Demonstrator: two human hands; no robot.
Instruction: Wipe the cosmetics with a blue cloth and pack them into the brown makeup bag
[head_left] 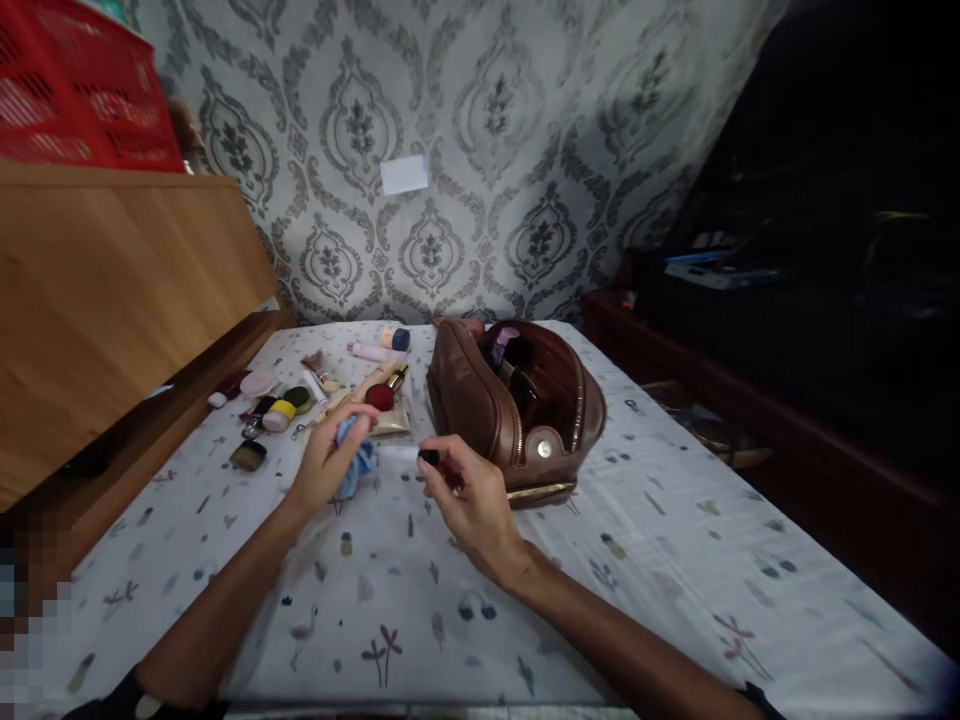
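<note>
A person's left hand [328, 468] curls its fingers closed around a crumpled pale-blue cloth [355, 462], while the right hand [471, 497] pinches a small black cylindrical object [429, 457] narrowly between thumb and forefinger, the other fingers loosely bent. Both hands are over a white bedsheet printed with small plants and birds [480, 640], the black object just beside an open brown leather zip pouch [457, 390] holding dark items. To the left lie a round dark-red sponge [379, 397], a slim pink tube [375, 352] and a yellow-capped cosmetic jar [279, 415]. A tall wooden cabinet panel [112, 310] stands beside the bed, a red plastic crate [75, 100] above it, against grey damask wallpaper [495, 110].
</note>
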